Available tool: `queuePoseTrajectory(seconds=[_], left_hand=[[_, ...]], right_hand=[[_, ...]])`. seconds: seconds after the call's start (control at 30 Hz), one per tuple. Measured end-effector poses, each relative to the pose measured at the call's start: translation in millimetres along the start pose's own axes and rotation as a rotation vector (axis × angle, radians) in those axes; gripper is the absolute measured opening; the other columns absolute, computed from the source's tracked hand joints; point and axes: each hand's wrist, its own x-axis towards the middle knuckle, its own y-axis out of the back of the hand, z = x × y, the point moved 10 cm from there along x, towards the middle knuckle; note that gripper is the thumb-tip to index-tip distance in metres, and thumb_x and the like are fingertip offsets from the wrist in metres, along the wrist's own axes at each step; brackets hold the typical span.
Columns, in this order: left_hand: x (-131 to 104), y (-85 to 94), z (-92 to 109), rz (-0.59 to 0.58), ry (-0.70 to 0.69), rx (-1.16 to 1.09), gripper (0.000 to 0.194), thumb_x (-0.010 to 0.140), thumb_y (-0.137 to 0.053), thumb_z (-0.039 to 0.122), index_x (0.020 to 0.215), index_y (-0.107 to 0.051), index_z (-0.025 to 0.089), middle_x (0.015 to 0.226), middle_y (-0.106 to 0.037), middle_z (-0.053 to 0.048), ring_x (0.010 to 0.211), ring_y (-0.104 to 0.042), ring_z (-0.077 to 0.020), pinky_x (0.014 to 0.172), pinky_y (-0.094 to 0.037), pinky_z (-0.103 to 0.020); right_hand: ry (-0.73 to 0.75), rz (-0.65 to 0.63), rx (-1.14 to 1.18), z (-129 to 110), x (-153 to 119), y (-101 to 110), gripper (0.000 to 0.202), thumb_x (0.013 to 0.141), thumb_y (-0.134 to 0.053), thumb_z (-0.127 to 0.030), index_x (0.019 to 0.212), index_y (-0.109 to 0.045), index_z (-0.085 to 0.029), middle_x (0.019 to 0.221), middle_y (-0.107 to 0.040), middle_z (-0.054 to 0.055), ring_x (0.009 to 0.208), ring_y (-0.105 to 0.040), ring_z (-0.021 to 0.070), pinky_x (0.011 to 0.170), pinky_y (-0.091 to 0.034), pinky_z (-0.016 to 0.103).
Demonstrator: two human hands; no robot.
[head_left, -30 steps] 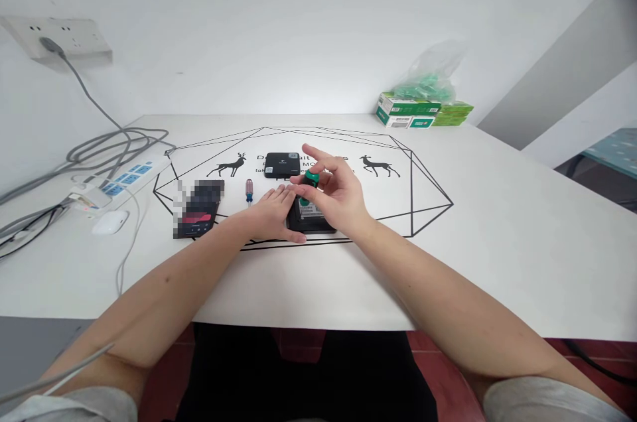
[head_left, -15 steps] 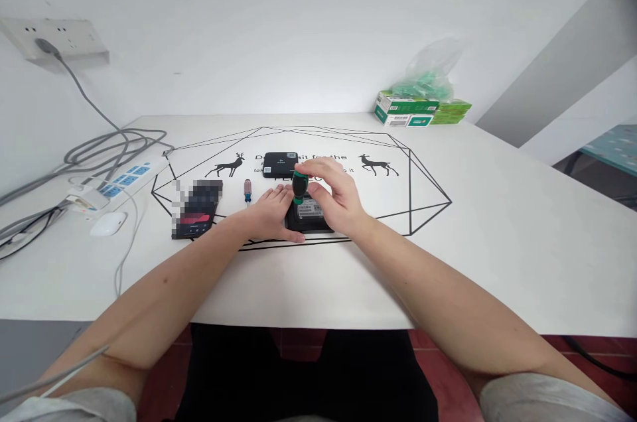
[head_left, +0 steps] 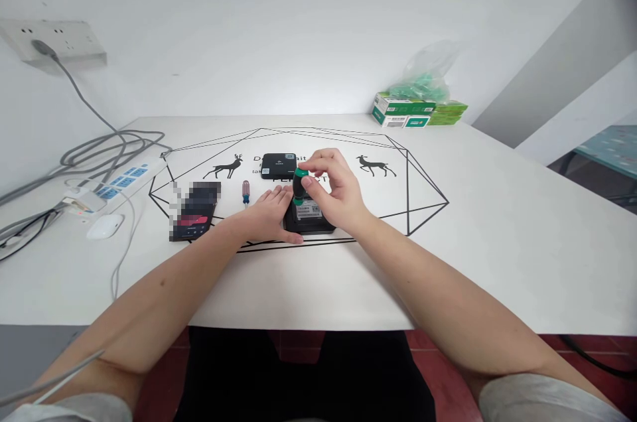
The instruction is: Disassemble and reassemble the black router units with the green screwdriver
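Note:
My right hand [head_left: 336, 193] has its thumb and fingers round the handle of a stubby green and black screwdriver [head_left: 299, 186], which stands upright over a black box-like device [head_left: 311, 231]. A white printed label [head_left: 308, 210] shows on the device's top; the screwdriver's tip is hidden. At the device's left side, my left hand [head_left: 269, 215] rests palm down, fingers stretched and thumb along the front edge. Behind the device lies a flat black cover with stickers [head_left: 279, 166]. Left of my left hand is a small screwdriver with a clear reddish and blue handle [head_left: 245, 192].
A phone [head_left: 196, 211], partly blurred, lies at left. Beyond it are a white earbud case [head_left: 105, 227], a power strip [head_left: 130, 176] and coiled grey cables [head_left: 112, 146]. Green and white boxes [head_left: 403, 110] with a plastic bag on top stand by the wall.
My right fingers have shifted on the screwdriver's handle, with the thumb now across its upper part. My left hand keeps its place. The whole view has drifted slightly.

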Motion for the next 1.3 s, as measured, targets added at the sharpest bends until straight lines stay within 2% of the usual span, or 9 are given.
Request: queuePoseTrajectory(seconds=[0.07,0.17,0.33,0.53,0.73,0.87,1.0,1.13,1.3], left_hand=[[1.0,-2.5,-1.3,-0.011,-0.008,0.0,0.141,0.081,-0.065,0.091,0.177,-0.006,0.007,0.185,-0.012,-0.028,0.171,-0.008,-0.0493,0.137,-0.012,-0.057],[1.7,-7.0,-5.3,-0.03,-0.006,-0.005,0.145,0.081,-0.064,0.092,0.177,0.0,0.005,0.185,-0.006,-0.03,0.172,-0.003,-0.0486,0.137,-0.011,-0.058],[1.2,-5.8,-5.0,0.0,-0.036,-0.009,0.141,0.082,-0.061,0.094,0.177,-0.003,0.007,0.184,-0.01,-0.031,0.17,-0.012,-0.0511,0.134,-0.019,-0.062],[-0.8,-1.4,-2.1,0.005,-0.014,0.005,0.14,0.082,-0.063,0.093,0.177,-0.006,0.008,0.184,-0.013,-0.029,0.169,-0.017,-0.0522,0.135,-0.018,-0.063],[-0.5,-0.7,-1.9,0.014,-0.02,0.017,0.136,0.081,-0.063,0.095,0.177,-0.013,0.012,0.184,-0.018,-0.027,0.169,-0.017,-0.0506,0.135,-0.019,-0.059],[-0.1,0.0,-2.2,0.031,-0.028,0.027,0.135,0.08,-0.063,0.095,0.176,-0.017,0.011,0.181,-0.025,-0.028,0.168,-0.022,-0.0512,0.134,-0.024,-0.059],[-1.0,1.0,-1.6,0.02,-0.02,0.034,0.131,0.082,-0.065,0.092,0.175,-0.021,0.01,0.179,-0.029,-0.028,0.167,-0.024,-0.0505,0.133,-0.027,-0.058],[-1.2,1.7,-0.3,0.017,-0.03,0.017,0.133,0.081,-0.066,0.091,0.175,-0.018,0.01,0.181,-0.025,-0.027,0.169,-0.019,-0.0497,0.134,-0.024,-0.058],[-0.6,-0.9,-2.6,0.017,-0.027,-0.003,0.138,0.082,-0.064,0.092,0.178,-0.008,0.011,0.184,-0.014,-0.028,0.169,-0.016,-0.0518,0.135,-0.019,-0.061]], right_hand=[[-0.092,-0.012,0.093,10.1,-2.4,-4.6,0.018,0.102,-0.073,-0.042,0.116,-0.073,-0.03,0.139,-0.07,0.01,0.122,-0.071,0.0247,0.094,-0.065,0.045],[-0.238,-0.02,0.282,23.5,-8.8,-13.7,0.023,0.1,-0.076,-0.045,0.113,-0.064,-0.03,0.154,-0.065,0.01,0.11,-0.079,0.021,0.096,-0.067,0.045],[-0.271,0.001,0.314,21.3,-12.2,-15.9,0.028,0.096,-0.082,-0.044,0.105,-0.059,-0.03,0.129,-0.078,0.006,0.095,-0.08,0.0183,0.09,-0.066,0.042],[-0.135,-0.027,0.11,5.3,-6.4,-9.6,0.021,0.103,-0.072,-0.048,0.114,-0.071,-0.031,0.122,-0.081,0.006,0.111,-0.076,0.0229,0.087,-0.059,0.042],[-0.013,-0.025,0.014,-5.0,-2.6,-6.5,0.02,0.106,-0.067,-0.044,0.117,-0.078,-0.031,0.107,-0.077,0.005,0.103,-0.07,0.0221,0.095,-0.059,0.046],[-0.025,-0.025,0.013,-3.1,-2.8,-4.3,0.024,0.108,-0.064,-0.043,0.123,-0.08,-0.033,0.106,-0.072,0.005,0.1,-0.069,0.021,0.094,-0.06,0.046],[-0.019,-0.037,0.027,-3.1,-2.8,-3.9,0.028,0.111,-0.057,-0.032,0.125,-0.08,-0.034,0.103,-0.07,0.004,0.097,-0.069,0.0193,0.093,-0.06,0.045],[-0.036,-0.028,0.003,-0.3,-2.0,-4.8,0.027,0.109,-0.056,-0.028,0.122,-0.079,-0.032,0.102,-0.07,0.004,0.098,-0.068,0.0198,0.09,-0.062,0.044],[-0.142,0.005,0.084,8.1,-3.4,-5.5,0.015,0.099,-0.074,-0.036,0.113,-0.072,-0.032,0.132,-0.067,0.008,0.123,-0.069,0.0237,0.091,-0.065,0.044]])
